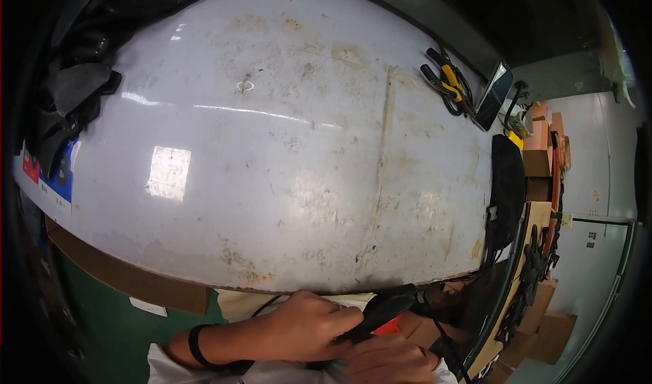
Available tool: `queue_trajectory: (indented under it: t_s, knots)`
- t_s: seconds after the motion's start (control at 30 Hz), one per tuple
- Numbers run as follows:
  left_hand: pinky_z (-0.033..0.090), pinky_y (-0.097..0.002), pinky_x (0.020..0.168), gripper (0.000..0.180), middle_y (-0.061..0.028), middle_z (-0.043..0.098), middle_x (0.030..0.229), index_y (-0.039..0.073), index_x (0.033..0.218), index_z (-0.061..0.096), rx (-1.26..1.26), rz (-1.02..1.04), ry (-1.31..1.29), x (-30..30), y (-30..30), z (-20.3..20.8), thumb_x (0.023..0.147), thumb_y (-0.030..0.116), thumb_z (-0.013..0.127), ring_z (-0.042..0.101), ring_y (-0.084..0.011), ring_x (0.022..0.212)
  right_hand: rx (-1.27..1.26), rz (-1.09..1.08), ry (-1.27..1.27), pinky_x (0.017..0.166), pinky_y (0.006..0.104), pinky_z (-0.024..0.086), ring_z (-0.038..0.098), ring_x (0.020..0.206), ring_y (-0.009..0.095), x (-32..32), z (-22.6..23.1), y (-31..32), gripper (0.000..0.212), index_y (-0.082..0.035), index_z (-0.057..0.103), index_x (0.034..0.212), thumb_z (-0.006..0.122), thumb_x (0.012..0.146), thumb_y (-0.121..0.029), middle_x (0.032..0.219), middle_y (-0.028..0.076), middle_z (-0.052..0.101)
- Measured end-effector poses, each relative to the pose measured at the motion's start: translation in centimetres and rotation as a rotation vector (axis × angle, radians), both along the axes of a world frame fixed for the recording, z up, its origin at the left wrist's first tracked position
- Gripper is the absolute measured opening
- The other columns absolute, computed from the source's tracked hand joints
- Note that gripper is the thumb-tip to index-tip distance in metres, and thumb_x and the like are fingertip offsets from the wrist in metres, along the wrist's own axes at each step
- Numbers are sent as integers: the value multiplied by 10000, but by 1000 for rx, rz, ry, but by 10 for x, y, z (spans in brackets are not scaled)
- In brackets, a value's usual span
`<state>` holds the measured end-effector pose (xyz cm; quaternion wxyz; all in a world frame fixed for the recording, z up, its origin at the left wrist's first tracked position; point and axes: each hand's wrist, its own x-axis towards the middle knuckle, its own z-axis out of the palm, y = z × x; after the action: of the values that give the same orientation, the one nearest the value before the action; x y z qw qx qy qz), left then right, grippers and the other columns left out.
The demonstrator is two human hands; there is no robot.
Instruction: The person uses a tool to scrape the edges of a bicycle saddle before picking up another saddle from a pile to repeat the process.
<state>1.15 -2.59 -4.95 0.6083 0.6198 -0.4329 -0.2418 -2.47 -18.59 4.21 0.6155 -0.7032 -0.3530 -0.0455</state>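
Both my hands are close together at the near edge of the table, low in the view. My left hand (302, 326), with a black band on its wrist, is closed, its thumb and fingers pressed against a black padded piece (388, 309) with a rounded end. Right beside it, my right hand (390, 360) is curled with knuckles up, closed at the near end of the same piece. My fingertips and the piece's lower part are mostly hidden. A bit of red (388, 326) shows just behind the piece.
The white, stained table (244, 200) stretches ahead. Black moulded items (78, 88) and a blue printed sheet (61, 183) lie at its left. Yellow-and-black-handled pliers (448, 81), a phone (494, 97) and a black pouch (506, 187) are at the right. Cardboard boxes (536, 146) stand beyond.
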Motion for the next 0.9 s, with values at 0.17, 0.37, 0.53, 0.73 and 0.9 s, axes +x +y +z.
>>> queue_trajectory:
  t_s: [0.17, 0.37, 0.53, 0.73, 0.9]
  knots:
    - [477, -442, 468, 276, -122, 591, 603, 44, 845, 526, -12, 0, 33, 0, -1, 0, 788, 156, 772, 619, -342, 535, 447, -217, -115, 552, 407, 587, 619, 512, 244, -27, -24, 14, 295, -43, 499, 753, 780, 842, -39, 661, 123, 628]
    - [476, -466, 484, 281, -148, 589, 590, 27, 874, 540, 30, -71, 27, -1, 4, -3, 755, 138, 769, 620, -377, 545, -102, 210, -9, 480, 387, 510, 602, 514, 254, 9, -4, 3, 256, -29, 509, 725, 731, 847, 9, 654, 104, 575]
    - [477, -464, 495, 284, -157, 594, 601, 0, 983, 594, -50, -13, 34, -1, -4, -6, 802, 154, 749, 624, -373, 554, 195, 45, 91, 492, 377, 522, 612, 533, 242, 1, -4, -2, 225, -32, 531, 759, 733, 849, 5, 676, 90, 584]
    - [468, -427, 490, 265, -110, 620, 673, 35, 1088, 649, -124, 7, 74, 10, 9, 22, 915, 224, 719, 627, -312, 569, 424, -750, 560, 484, 362, 597, 663, 504, 281, -46, 25, -16, 807, 131, 375, 1430, 776, 888, -315, 951, 376, 661]
    - [484, -342, 489, 331, -31, 633, 748, 50, 1137, 694, -109, 219, -290, 24, 15, 51, 866, 203, 806, 609, -196, 565, 353, -461, 778, 704, 405, 639, 757, 761, 369, -42, -5, -59, 398, 145, 690, 1142, 782, 841, -98, 1034, 359, 702]
